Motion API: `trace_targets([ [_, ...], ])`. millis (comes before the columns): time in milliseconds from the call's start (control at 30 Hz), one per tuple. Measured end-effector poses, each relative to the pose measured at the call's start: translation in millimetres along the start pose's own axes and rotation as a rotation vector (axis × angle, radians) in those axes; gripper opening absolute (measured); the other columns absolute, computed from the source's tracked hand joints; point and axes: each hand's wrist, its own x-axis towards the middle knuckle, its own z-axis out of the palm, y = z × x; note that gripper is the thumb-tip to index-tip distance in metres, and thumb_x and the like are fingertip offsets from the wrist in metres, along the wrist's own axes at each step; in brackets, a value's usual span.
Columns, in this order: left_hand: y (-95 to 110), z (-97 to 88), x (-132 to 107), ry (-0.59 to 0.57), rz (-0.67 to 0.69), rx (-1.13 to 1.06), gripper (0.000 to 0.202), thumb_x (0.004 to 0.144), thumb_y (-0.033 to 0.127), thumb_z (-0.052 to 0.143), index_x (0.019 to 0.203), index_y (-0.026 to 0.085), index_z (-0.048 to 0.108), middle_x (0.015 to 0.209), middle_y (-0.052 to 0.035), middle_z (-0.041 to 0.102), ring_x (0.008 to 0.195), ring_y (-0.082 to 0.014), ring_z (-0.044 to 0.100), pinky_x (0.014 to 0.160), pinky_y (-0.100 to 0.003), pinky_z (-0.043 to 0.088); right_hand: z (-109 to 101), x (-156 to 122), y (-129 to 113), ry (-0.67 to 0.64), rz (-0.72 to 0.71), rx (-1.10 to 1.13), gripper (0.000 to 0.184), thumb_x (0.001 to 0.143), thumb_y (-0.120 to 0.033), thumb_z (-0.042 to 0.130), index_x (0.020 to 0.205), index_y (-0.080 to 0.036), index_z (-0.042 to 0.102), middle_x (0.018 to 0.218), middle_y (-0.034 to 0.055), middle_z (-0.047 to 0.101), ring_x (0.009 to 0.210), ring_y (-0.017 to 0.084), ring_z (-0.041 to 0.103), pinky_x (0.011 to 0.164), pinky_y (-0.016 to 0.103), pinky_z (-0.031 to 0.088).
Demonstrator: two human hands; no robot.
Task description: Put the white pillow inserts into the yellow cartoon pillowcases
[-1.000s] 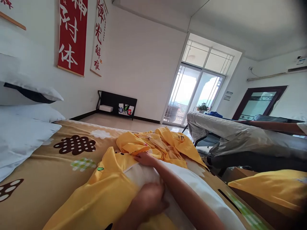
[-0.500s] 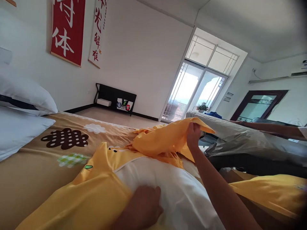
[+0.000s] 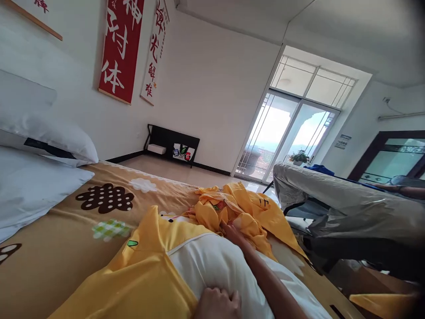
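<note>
A puffy white pillow (image 3: 209,261) lies in front of me, partly inside a yellow fabric cover (image 3: 133,283). My left hand (image 3: 217,303), at the bottom edge, is closed with its knuckles up against the pillow, gripping it beside the cover's edge. Reaching over the pillow, my right hand (image 3: 234,232) is closed at the near side of a bunched yellow cloth (image 3: 245,212). Its fingertips are partly hidden in the folds. The cloth has small printed figures, and one flap trails to the right.
Beneath lies a brown patterned bedsheet (image 3: 66,248). White pillows (image 3: 36,186) rest at the left. To the right stands a table under plastic sheeting (image 3: 341,199), with another person's arm (image 3: 405,190) at its far end. A cardboard box (image 3: 381,283) is below it.
My right hand has come down and left from the raised yellow cloth, which now lies lower in a bunch. My left hand remains at the pillow. The view has swung left.
</note>
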Motion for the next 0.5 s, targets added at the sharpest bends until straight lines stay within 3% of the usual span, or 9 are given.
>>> trace_targets([
  [133,7,-16.4,-10,-0.107,-0.037,-0.004,0.046,0.086,0.011,0.038,0.129,0.011,0.055,0.117,-0.0233,0.065,0.109,-0.0350,0.063,0.086,-0.048,0.051,-48,2,7,-0.018,-0.077,-0.033,0.010,0.071,-0.014,0.061,0.079,-0.016,0.067,0.079,0.0070,0.065,0.077,0.018,0.058,0.071,0.027,0.036],
  [300,9,-22.0,-13,-0.161,-0.043,-0.006,0.046,0.086,0.021,0.046,0.129,0.006,0.056,0.118,-0.0251,0.064,0.111,-0.0393,0.061,0.091,-0.053,0.048,-107,4,17,-0.002,-0.116,0.063,0.008,0.073,-0.019,0.059,0.078,-0.019,0.065,0.078,0.0033,0.063,0.075,0.016,0.054,0.068,0.025,0.036],
  [400,9,-17.6,-10,-0.178,-0.049,0.004,0.046,0.087,0.023,0.048,0.129,0.007,0.056,0.116,-0.0251,0.065,0.110,-0.0389,0.062,0.089,-0.053,0.050,-117,2,29,-0.065,-0.097,0.192,0.015,0.073,-0.032,0.065,0.067,-0.018,0.061,0.071,0.0006,0.061,0.068,0.014,0.053,0.062,0.024,0.040],
  [500,5,-13.8,-7,-0.161,-0.054,0.020,0.042,0.088,0.020,0.045,0.127,0.011,0.057,0.115,-0.0227,0.066,0.108,-0.0372,0.064,0.087,-0.052,0.052,-105,-3,41,-0.087,-0.027,0.328,0.026,0.070,-0.043,0.068,0.065,-0.018,0.061,0.068,0.0002,0.062,0.063,0.014,0.055,0.055,0.024,0.044],
])
